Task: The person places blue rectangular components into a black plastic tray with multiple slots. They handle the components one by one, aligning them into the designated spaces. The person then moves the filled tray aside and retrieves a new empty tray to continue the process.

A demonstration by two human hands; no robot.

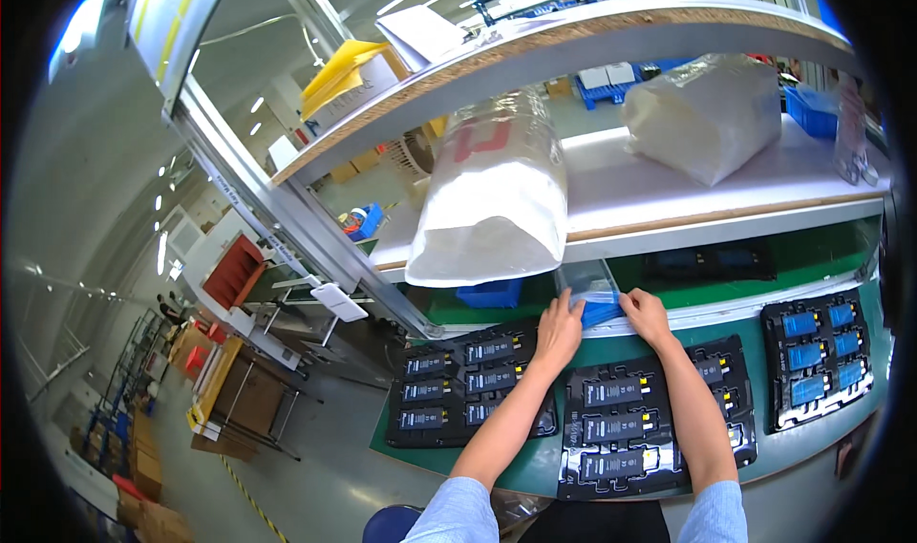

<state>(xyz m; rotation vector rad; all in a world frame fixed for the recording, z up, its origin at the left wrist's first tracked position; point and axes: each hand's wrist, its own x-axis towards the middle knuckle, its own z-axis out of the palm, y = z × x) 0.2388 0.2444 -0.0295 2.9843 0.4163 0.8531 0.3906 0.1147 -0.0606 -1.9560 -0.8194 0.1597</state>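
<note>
My left hand (559, 333) and my right hand (647, 317) reach forward over the bench, fingers closed on the two sides of a small clear plastic bag (585, 276). Between them, at the bag's near end, is a flat blue piece (599, 312); whether it lies inside the bag I cannot tell. Below my left forearm sits a black tray (457, 435) holding several black flat battery packs (426, 390). Partly covered by my right forearm, another black tray (570, 467) carries more such packs (612, 427). A third black tray (776, 390), at the right, holds several blue-faced flat packs (805, 356).
Over the bench runs a white shelf (611, 185) with a large white plastic bag (492, 194) overhanging its edge and a second bag (707, 113). A blue bin (489, 294) and a dark tray (712, 262) lie beneath it. A metal post (330, 233) rises at the left.
</note>
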